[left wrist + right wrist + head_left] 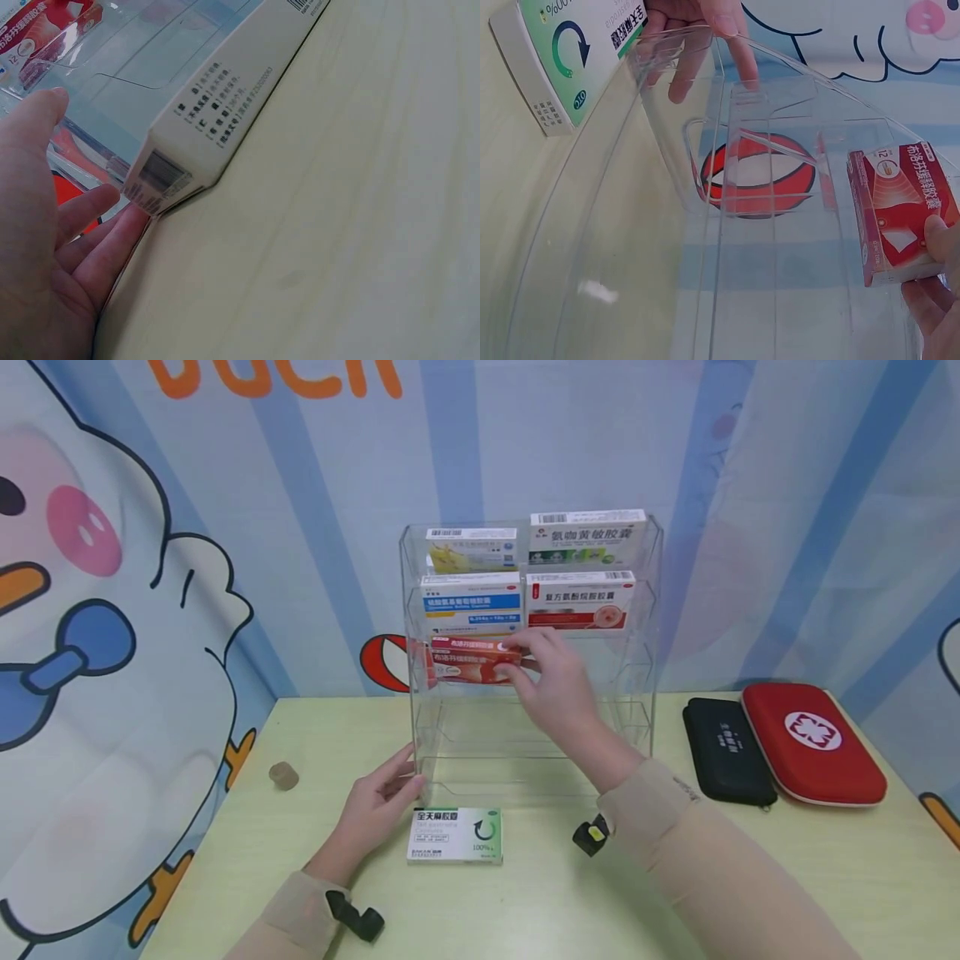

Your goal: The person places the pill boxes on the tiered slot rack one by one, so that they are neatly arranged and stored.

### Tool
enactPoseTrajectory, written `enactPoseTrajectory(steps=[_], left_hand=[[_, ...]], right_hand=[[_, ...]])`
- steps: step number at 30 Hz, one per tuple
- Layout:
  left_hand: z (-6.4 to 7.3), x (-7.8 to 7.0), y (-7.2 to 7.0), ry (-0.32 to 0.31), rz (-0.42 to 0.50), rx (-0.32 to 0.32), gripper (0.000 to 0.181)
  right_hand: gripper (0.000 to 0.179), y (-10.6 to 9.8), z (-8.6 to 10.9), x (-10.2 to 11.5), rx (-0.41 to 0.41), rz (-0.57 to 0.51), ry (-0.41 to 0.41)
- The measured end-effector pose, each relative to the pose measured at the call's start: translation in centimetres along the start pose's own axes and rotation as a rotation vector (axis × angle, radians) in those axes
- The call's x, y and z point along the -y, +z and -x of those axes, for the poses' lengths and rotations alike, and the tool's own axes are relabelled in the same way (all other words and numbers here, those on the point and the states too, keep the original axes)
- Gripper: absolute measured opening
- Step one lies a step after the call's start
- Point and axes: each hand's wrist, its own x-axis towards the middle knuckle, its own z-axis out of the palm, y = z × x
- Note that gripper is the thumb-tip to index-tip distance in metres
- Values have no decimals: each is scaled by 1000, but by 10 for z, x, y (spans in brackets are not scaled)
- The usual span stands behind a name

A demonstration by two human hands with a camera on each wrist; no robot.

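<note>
A clear tiered display rack (495, 747) stands on the table. My right hand (558, 681) pinches a red medicine box (468, 670) by its right end, at the left side of the third tier down. The same red box (900, 210) shows tilted at the right of the right wrist view. My left hand (375, 806) holds the rack's lower left side, its thumb in front and fingers along the outside, as the right wrist view also shows. Just right of that hand, a white and green medicine box (454, 837) lies on the table before the rack.
Upper tiers hold a yellow-and-white box (472, 553), a white-green box (587, 539), a blue-striped box (471, 604) and a red-and-white box (580, 602). On the right lie a black case (727, 752) and a red case (813, 743). A small brown cylinder (283, 775) stands left.
</note>
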Motion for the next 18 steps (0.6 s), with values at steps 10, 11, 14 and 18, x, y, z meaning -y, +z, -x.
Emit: enactPoseTrajectory(steps=[10,11,14,18], left_hand=[[0,3,1,-10,0,1,62],[0,3,1,-13,0,0,62],[0,1,0,-16,-4,0,62],[0,-1,0,-7,-6,-1,61]], right_hand=[[31,15,5,-3,15,-29,13],[31,16,5,-3,18,-32,16],[31,19,7,-2,24,-42,23],[31,21,10,-2,22,-33,15]])
